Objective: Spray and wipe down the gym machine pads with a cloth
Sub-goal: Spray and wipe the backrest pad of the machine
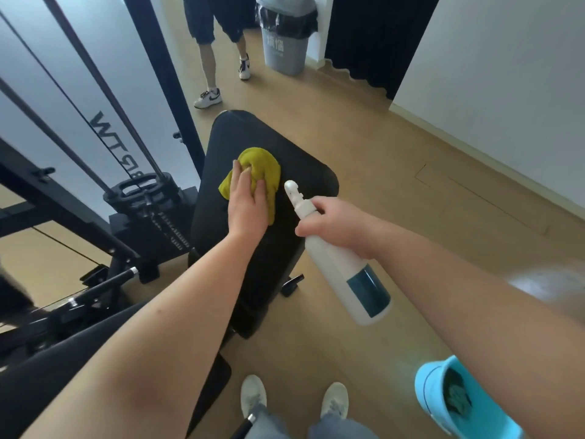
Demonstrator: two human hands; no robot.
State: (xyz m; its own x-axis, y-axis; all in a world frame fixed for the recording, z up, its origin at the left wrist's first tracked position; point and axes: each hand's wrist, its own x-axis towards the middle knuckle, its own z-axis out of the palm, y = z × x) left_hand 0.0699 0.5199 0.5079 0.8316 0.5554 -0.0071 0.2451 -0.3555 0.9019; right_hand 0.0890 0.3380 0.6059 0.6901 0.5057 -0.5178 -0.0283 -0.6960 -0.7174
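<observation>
A black padded bench seat (294,160) of the gym machine fills the middle of the view. A crumpled yellow cloth (264,167) lies on the pad. My left hand (247,201) presses down on the cloth, fingers curled into its folds. To the right, my right hand (332,223) grips the neck of a white spray bottle (342,267) with a blue label. The bottle's nozzle points toward the pad, just beside the cloth.
The black machine frame, cables and weight stack (139,198) stand at the left. Another person's legs (218,68) are beyond the bench, near a grey bin (285,49). A blue bucket (449,400) sits at the lower right on the wooden floor, by my feet (294,400).
</observation>
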